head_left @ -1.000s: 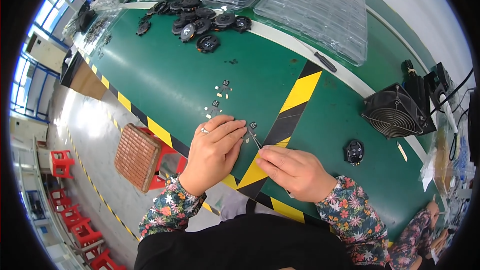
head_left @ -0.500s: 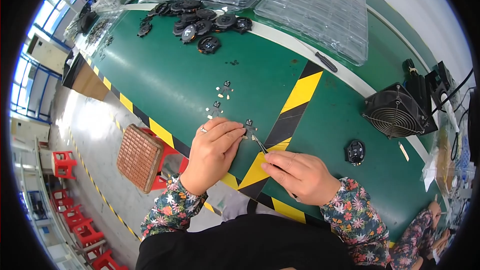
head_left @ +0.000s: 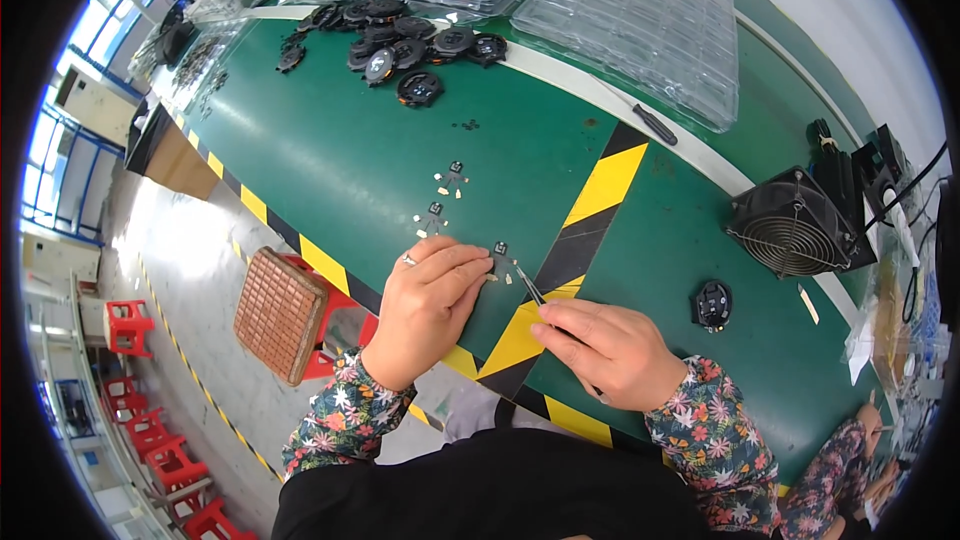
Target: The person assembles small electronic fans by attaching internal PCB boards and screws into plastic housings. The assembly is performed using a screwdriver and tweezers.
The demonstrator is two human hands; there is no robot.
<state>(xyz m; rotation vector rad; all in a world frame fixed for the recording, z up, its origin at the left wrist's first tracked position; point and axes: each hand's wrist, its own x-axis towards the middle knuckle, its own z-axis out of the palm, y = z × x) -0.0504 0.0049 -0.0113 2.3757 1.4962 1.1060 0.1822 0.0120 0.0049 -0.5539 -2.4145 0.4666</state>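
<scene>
Work is shifted to the black part's (head_left: pixel 501 249) right side by tweezers (head_left: pixel 533 288) pinched in the right hand (head_left: pixel 612 352); left hand's (head_left: pixel 425 305) grip is unconfirmed.

The left hand (head_left: pixel 425 308) arches, fingers (head_left: pixel 455 260) together; the right hand (head_left: pixel 615 355) pinches.

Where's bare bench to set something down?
Free: green tabletop left of small black parts with pale tabs; between yellow-black striped tape and square black fan, beyond a lone round black housing. Crowded: far side, with piled round black housings and clear plastic trays; around left hand and metal tweezers in right hand.
</scene>
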